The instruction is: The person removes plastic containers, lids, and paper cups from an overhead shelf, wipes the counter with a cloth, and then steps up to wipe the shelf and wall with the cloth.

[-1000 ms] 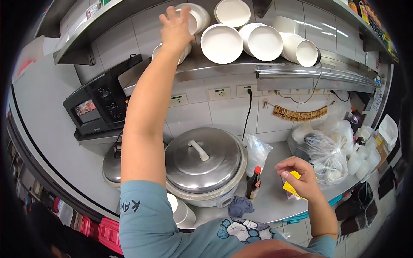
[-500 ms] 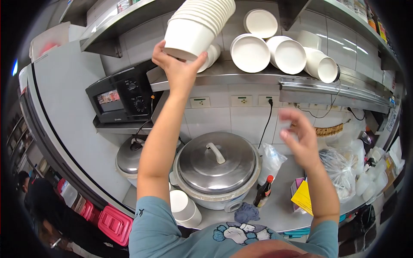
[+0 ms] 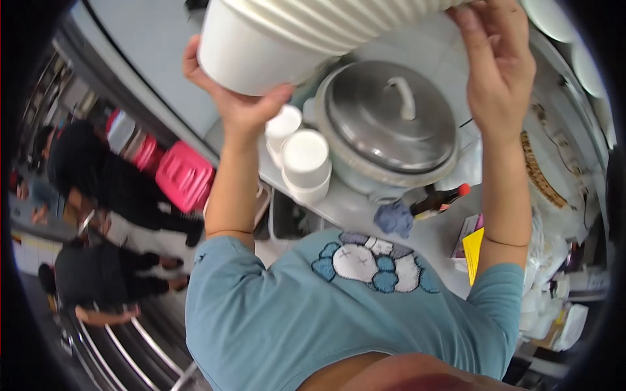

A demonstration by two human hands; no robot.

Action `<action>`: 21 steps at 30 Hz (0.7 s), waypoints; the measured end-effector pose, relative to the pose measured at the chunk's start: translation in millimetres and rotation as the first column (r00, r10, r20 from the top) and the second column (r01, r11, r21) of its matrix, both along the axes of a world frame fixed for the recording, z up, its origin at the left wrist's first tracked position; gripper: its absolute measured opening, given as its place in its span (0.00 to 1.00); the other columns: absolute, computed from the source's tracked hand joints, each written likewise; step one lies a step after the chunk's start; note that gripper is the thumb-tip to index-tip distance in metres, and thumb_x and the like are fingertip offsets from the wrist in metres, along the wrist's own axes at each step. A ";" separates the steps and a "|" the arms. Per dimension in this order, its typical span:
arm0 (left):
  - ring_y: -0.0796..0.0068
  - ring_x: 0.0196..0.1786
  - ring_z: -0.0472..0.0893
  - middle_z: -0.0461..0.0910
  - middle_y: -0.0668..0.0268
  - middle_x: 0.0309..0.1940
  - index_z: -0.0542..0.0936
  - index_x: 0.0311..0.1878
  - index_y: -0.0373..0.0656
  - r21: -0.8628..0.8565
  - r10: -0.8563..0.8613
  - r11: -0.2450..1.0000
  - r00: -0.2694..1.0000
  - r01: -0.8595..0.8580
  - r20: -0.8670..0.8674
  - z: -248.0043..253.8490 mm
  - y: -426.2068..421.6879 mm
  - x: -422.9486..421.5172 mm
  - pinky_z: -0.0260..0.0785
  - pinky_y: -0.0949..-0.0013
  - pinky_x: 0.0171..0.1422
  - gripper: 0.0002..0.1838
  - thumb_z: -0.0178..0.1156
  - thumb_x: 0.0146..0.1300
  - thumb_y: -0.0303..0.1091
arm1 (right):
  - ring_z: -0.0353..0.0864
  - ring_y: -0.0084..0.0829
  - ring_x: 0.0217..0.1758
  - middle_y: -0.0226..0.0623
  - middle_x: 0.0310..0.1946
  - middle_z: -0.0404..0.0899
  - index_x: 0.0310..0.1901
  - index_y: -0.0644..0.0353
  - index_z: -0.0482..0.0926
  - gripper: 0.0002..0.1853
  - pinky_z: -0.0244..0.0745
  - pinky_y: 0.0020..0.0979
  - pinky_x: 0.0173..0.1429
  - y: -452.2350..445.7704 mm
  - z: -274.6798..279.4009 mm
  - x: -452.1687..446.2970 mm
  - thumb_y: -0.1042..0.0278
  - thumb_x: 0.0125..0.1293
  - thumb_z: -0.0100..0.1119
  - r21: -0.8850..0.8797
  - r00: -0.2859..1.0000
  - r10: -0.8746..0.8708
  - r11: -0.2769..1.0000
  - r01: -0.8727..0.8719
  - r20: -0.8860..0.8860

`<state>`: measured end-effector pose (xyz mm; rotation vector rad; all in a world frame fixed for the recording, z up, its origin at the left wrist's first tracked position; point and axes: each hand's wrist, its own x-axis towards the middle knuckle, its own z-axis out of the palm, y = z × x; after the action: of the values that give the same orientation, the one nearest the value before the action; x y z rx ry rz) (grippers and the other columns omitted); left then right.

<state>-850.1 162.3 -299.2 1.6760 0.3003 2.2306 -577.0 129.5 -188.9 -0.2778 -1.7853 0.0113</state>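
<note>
A long stack of nested white paper tubs (image 3: pixel 261 49) stretches across the top of the view, tilted nearly sideways. My left hand (image 3: pixel 242 112) cups the bottom tub, thumb and fingers spread round its base. At the far end of the stack, my right hand (image 3: pixel 499 75) grips the rims with bent fingers; that end is partly cut off by the frame. Below my left hand, shorter stacks of white tubs (image 3: pixel 306 159) stand on the steel counter (image 3: pixel 345 202). Right of them is a big pot with a domed metal lid (image 3: pixel 391 117).
A bottle with a red cap (image 3: pixel 440 201) and a crumpled blue cloth (image 3: pixel 394 218) lie before the pot. A yellow sheet (image 3: pixel 473 255) and plastic bags are on the right. Two people in black (image 3: pixel 104 176) are at the left, near a pink lidded container (image 3: pixel 186 176).
The tub stack has come down from the shelf and tipped sideways. My right hand, free before, now holds its far end. The view has turned left and downward.
</note>
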 end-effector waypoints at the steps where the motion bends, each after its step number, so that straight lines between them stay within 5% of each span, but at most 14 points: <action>1: 0.61 0.71 0.69 0.58 0.59 0.70 0.43 0.77 0.51 -0.037 0.041 0.998 0.999 -0.041 -0.002 -12.3 -14.6 -30.5 0.68 0.57 0.72 0.68 0.85 0.40 0.35 | 0.68 0.32 0.69 0.41 0.64 0.68 0.73 0.67 0.63 0.28 0.63 0.35 0.73 -2.4 -22.0 -16.1 0.74 0.75 0.56 -0.153 0.993 0.119 0.981 -0.118 -0.005; 5: 0.56 0.73 0.69 0.64 0.53 0.70 0.47 0.78 0.40 -0.289 0.291 0.889 0.927 -0.354 -0.238 -36.4 -83.8 -125.5 0.65 0.54 0.76 0.68 0.83 0.41 0.47 | 0.61 0.37 0.78 0.44 0.73 0.59 0.82 0.59 0.42 0.46 0.59 0.42 0.80 -9.8 -116.5 -85.9 0.75 0.71 0.62 -0.612 0.906 0.388 0.680 -0.404 -0.167; 8: 0.55 0.75 0.68 0.65 0.53 0.71 0.51 0.81 0.38 -0.448 0.280 0.788 0.895 -0.421 -0.348 -40.2 -129.3 -171.7 0.63 0.52 0.78 0.65 0.80 0.45 0.49 | 0.46 0.43 0.84 0.47 0.78 0.45 0.80 0.58 0.29 0.54 0.51 0.56 0.83 -24.3 -173.8 -151.3 0.67 0.70 0.66 -0.823 0.782 0.520 0.235 -0.518 -0.344; 10: 0.58 0.75 0.69 0.68 0.54 0.71 0.58 0.79 0.36 -0.538 0.243 0.730 0.896 -0.421 -0.371 -50.6 -140.0 -193.8 0.60 0.55 0.79 0.60 0.79 0.48 0.50 | 0.55 0.40 0.80 0.45 0.75 0.53 0.78 0.59 0.37 0.50 0.54 0.50 0.82 -34.7 -221.7 -197.0 0.70 0.67 0.65 -0.836 0.702 0.489 -0.116 -0.537 -0.519; 13: 0.57 0.71 0.71 0.69 0.54 0.70 0.66 0.75 0.37 -0.606 0.150 0.583 0.805 -0.541 -0.574 -95.3 -118.6 -251.5 0.63 0.56 0.76 0.55 0.79 0.43 0.45 | 0.68 0.37 0.72 0.40 0.67 0.67 0.72 0.61 0.54 0.42 0.62 0.41 0.75 -31.6 -288.9 -267.6 0.74 0.59 0.68 -0.666 0.740 0.117 -0.544 -0.511 -0.663; 16: 0.55 0.67 0.73 0.71 0.53 0.68 0.71 0.71 0.40 -0.622 0.055 0.474 0.725 -0.624 -0.686 -144.2 -69.1 -253.9 0.65 0.55 0.74 0.50 0.78 0.40 0.41 | 0.77 0.35 0.59 0.37 0.55 0.76 0.61 0.59 0.70 0.28 0.72 0.39 0.59 -0.5 -388.8 -312.1 0.71 0.60 0.67 -0.589 0.782 -0.127 -0.587 -0.556 -0.611; 18: 0.49 0.70 0.68 0.71 0.50 0.65 0.68 0.73 0.42 -0.424 0.092 0.452 0.513 -0.785 -0.853 -180.9 -33.4 -252.5 0.59 0.49 0.77 0.54 0.79 0.38 0.48 | 0.78 0.33 0.51 0.36 0.45 0.80 0.51 0.57 0.78 0.15 0.74 0.36 0.48 32.4 -463.7 -327.1 0.68 0.63 0.65 -0.458 0.743 -0.241 -0.658 -0.598 -0.624; 19: 0.45 0.70 0.67 0.69 0.49 0.66 0.68 0.72 0.44 -0.392 0.137 0.477 0.507 -0.787 -0.851 -194.7 -15.1 -248.8 0.57 0.49 0.78 0.55 0.79 0.37 0.50 | 0.76 0.39 0.60 0.40 0.55 0.77 0.60 0.61 0.73 0.20 0.72 0.39 0.66 35.9 -449.3 -321.5 0.66 0.69 0.57 -0.513 0.782 -0.204 -0.653 -0.557 -0.589; 21: 0.45 0.70 0.67 0.71 0.49 0.64 0.70 0.68 0.42 -0.377 0.128 0.419 0.464 -0.826 -0.876 -203.6 12.4 -236.6 0.54 0.49 0.78 0.53 0.80 0.34 0.49 | 0.75 0.38 0.63 0.42 0.54 0.77 0.57 0.65 0.73 0.16 0.69 0.43 0.71 58.7 -498.1 -324.4 0.67 0.72 0.54 -0.441 0.640 -0.139 -0.616 -0.653 -0.756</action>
<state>-1086.7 174.7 -502.8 1.9296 2.0139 1.0432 -901.3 188.2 -687.0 -0.7489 -0.4627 2.3491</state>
